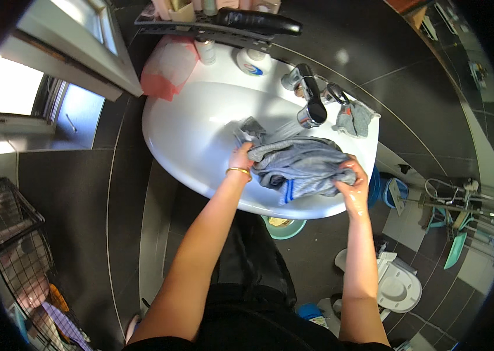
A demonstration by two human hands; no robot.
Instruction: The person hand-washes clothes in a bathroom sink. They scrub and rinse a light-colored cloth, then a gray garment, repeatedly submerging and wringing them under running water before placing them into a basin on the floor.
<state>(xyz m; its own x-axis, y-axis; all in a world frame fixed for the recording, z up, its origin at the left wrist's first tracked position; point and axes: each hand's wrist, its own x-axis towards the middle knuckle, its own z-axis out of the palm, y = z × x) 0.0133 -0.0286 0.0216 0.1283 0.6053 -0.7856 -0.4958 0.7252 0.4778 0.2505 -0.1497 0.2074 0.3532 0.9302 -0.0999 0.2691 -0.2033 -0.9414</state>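
Observation:
A wet grey garment (304, 164) with blue stripes is stretched between my two hands over the white washbasin (181, 145). My left hand (242, 158), with a gold bangle at the wrist, grips its left end. Its right end is bunched in my right hand (354, 184), which is wet. Water runs from the black and chrome faucet (312, 103) just behind the garment. In the basin, close beyond my left hand, lies a small dark grey cloth (253, 127). A grey cloth (354, 119) rests on the basin's right rim.
A pink and white plastic packet (170, 66), a small canister (205, 50) and a white bottle (253, 61) stand along the basin's back. Above them is a loaded black shelf (203, 30). A green tub (288, 229) sits on the floor under the basin's front edge.

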